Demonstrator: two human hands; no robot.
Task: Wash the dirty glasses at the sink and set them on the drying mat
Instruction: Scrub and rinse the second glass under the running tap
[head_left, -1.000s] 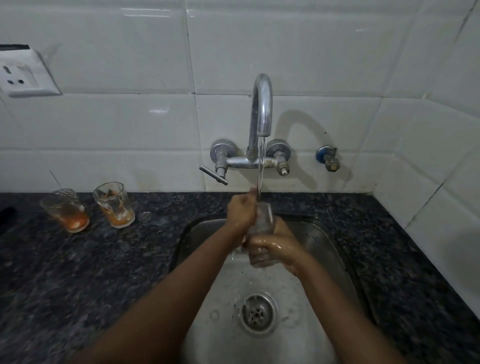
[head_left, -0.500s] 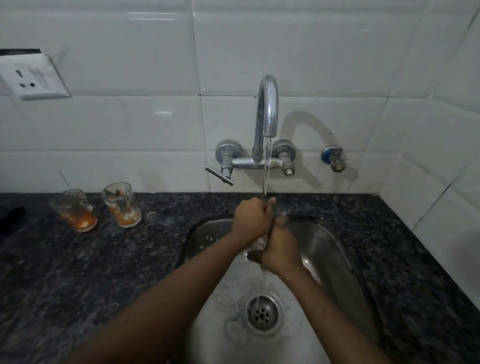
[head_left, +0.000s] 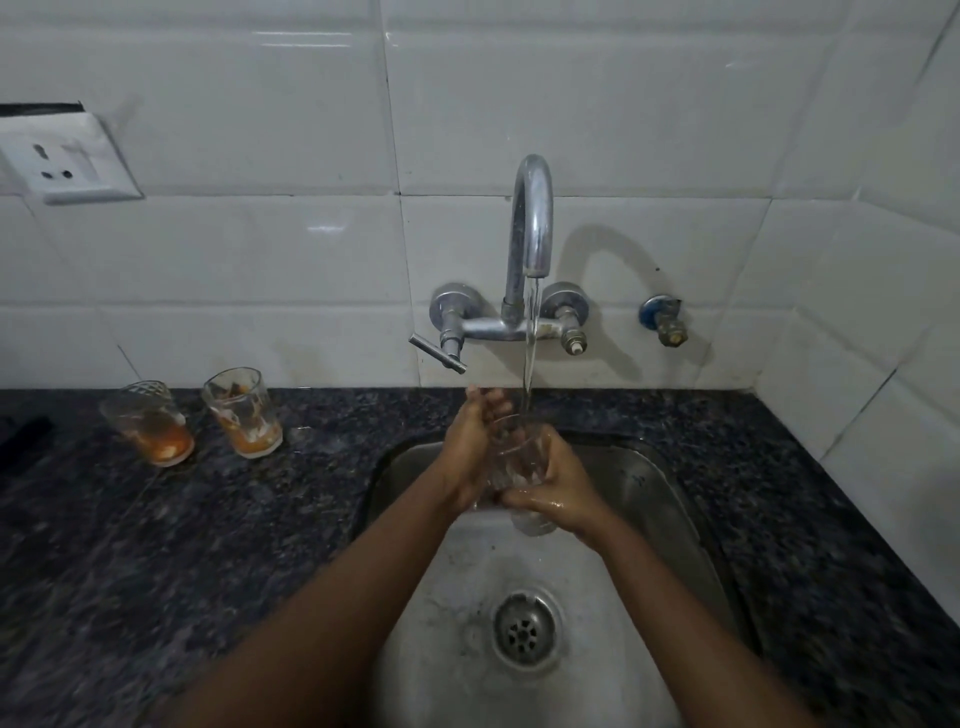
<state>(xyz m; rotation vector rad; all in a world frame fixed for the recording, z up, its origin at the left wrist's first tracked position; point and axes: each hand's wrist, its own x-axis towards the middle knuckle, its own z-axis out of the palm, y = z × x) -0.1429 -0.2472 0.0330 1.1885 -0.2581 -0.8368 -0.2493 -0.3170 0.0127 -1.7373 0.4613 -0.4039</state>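
Note:
A clear glass (head_left: 522, 462) stands upright over the steel sink (head_left: 670, 499), under water running from the tap (head_left: 531, 228). My right hand (head_left: 563, 493) grips its lower part from the right. My left hand (head_left: 475, 441) wraps the glass's left side, fingers up by the rim. Two dirty glasses with orange residue stand on the dark counter at the left: one patterned (head_left: 148, 423), one plain (head_left: 243, 413).
A lever handle (head_left: 436, 353) sticks out from the tap body toward the left. A small valve (head_left: 665, 325) sits on the tiled wall right of the tap. A wall socket (head_left: 67, 161) is at far left. The sink drain (head_left: 524, 631) lies below my hands.
The glass has come back upright under the stream, with its open top showing. My hands have shifted from closely clasped together to either side of the glass.

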